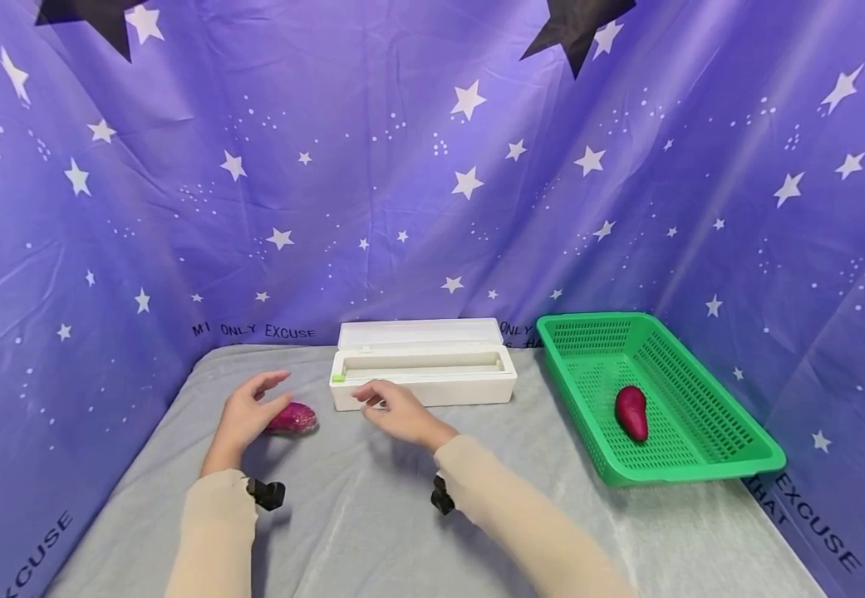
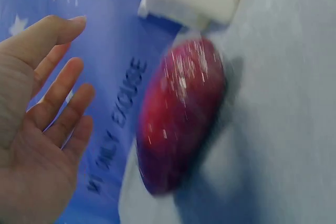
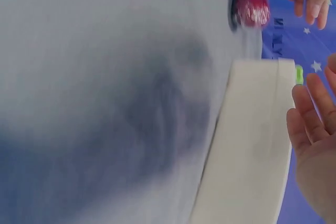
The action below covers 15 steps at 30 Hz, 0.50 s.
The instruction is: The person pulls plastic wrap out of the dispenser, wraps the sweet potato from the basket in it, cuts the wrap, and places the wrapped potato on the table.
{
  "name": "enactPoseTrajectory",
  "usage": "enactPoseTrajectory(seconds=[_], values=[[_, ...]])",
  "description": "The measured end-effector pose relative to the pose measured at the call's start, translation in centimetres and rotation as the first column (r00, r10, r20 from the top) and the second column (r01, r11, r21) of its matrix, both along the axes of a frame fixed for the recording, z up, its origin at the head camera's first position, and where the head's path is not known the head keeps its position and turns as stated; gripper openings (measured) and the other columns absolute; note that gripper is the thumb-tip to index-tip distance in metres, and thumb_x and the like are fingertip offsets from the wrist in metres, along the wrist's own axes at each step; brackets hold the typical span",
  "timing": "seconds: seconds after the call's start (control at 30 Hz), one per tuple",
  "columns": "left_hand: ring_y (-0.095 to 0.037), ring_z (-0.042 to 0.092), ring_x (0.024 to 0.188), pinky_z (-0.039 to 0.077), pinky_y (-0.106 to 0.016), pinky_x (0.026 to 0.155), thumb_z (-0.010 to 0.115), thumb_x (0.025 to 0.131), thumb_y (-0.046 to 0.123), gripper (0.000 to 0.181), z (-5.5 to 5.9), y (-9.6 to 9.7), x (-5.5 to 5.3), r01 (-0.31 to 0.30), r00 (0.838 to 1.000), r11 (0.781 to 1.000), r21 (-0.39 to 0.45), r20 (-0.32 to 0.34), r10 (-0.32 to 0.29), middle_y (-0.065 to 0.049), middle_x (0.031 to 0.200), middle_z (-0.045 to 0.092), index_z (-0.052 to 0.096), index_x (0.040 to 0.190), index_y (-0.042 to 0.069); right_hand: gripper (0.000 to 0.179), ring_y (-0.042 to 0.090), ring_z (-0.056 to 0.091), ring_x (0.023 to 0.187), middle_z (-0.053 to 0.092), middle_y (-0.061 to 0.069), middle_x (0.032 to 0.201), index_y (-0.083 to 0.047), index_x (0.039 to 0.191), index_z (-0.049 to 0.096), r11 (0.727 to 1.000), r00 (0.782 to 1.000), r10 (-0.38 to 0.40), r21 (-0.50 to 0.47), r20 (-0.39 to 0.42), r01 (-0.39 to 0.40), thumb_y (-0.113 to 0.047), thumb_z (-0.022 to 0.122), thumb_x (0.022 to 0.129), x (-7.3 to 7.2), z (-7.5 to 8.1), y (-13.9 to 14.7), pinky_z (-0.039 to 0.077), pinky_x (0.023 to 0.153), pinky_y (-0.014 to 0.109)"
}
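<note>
A purple-red sweet potato [image 1: 293, 419] with shiny clear film over it lies on the grey cloth; in the left wrist view the sweet potato [image 2: 181, 114] looks blurred. Just beside it hovers my left hand [image 1: 251, 409], fingers loosely bent and thumb apart, holding nothing. At the middle back stands a white cling-film dispenser [image 1: 425, 392], its lid raised and a green piece at its left end. My right hand [image 1: 400, 413] is in front of the dispenser's left part, fingers relaxed and nothing in them. The right wrist view also has this hand [image 3: 317, 129] beside the white box.
To the right is a green plastic basket [image 1: 597, 448] with slotted walls. Inside it lies another dark-red sweet potato [image 1: 631, 413]. A purple star-printed curtain [image 1: 402, 166] closes off the back and sides of the cloth-covered table [image 1: 372, 531].
</note>
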State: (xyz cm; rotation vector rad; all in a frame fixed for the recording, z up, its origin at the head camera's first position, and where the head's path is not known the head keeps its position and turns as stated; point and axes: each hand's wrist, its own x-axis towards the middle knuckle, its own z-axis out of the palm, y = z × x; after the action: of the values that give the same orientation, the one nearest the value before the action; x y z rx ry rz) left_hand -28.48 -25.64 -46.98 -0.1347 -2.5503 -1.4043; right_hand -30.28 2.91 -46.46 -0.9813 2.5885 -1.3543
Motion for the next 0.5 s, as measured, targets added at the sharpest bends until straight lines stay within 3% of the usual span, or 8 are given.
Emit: enactPoseTrajectory(seconds=[0.23,0.5], values=[[-0.037,0.051,0.126,0.035,-0.056,0.108,0.074,0.092,0.021,0.041,1.6,3.3,-1.4,0.074,0.996,0.989,-0.125,-0.031,-0.078,-0.019,0.131,0.061,0.065,0.13,0.006,0.027,0.017,0.063,0.104,0.068,0.005,0.115,-0.009,0.122,0.066,0.996,0.989,-0.086,-0.006,-0.123,0.086,-0.008,0.06,0.096,-0.9,0.6,4.6,0.049,0.093,0.038],[-0.042,0.052,0.125,0.037,-0.06,0.106,0.077,0.09,0.022,0.035,2.4,6.2,-3.1,0.176,0.972,0.938,-0.298,-0.099,-0.213,-0.021,0.128,0.063,0.071,0.12,0.005,0.026,0.025,0.058,0.115,0.069,0.005,0.115,-0.009,0.116,0.07,0.97,0.941,-0.234,0.012,-0.245,0.245,-0.01,0.064,0.091,-2.5,0.5,9.9,0.042,0.103,0.044]])
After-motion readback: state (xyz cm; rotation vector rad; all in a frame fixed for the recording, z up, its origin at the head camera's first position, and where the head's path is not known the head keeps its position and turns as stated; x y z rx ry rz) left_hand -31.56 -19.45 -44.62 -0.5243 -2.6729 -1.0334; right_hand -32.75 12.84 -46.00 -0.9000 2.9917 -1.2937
